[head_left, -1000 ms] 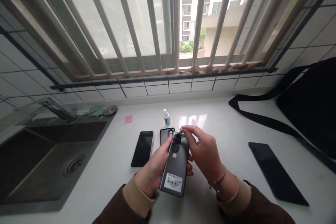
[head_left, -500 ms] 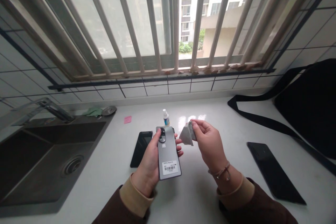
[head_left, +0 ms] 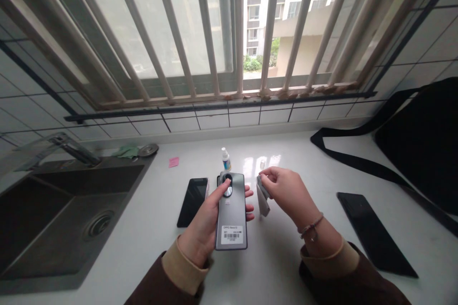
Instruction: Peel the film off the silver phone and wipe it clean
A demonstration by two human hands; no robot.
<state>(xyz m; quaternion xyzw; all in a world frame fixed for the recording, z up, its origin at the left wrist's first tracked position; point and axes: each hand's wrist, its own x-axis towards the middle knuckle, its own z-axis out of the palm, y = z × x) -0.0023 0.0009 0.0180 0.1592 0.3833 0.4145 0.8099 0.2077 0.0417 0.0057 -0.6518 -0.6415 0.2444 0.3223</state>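
A grey smartphone [head_left: 232, 209] rests in my left hand [head_left: 204, 221], its back and white barcode label facing up. My left thumb lies over the round camera area, and the fingers curl round the far edge. To the right of the phone, my right hand [head_left: 284, 190] pinches a small grey cloth [head_left: 263, 200] that hangs down from the fingertips, apart from the phone. Just beyond the phone stands a small white spray bottle [head_left: 225, 159]. On the counter left of my left hand lies a black smartphone [head_left: 191, 202], partly hidden by that hand.
A sink [head_left: 67, 219] with a faucet [head_left: 77, 150] is set in the counter at left. A pink sticky note [head_left: 173, 162] lies near the wall. At right are a black flat device [head_left: 375, 233] and a black bag [head_left: 422, 138] with its strap. A barred window stands behind.
My right hand has moved slightly right and down, and the cloth now hangs lower and narrower. The phone in my left hand has shifted a little right and straightened.
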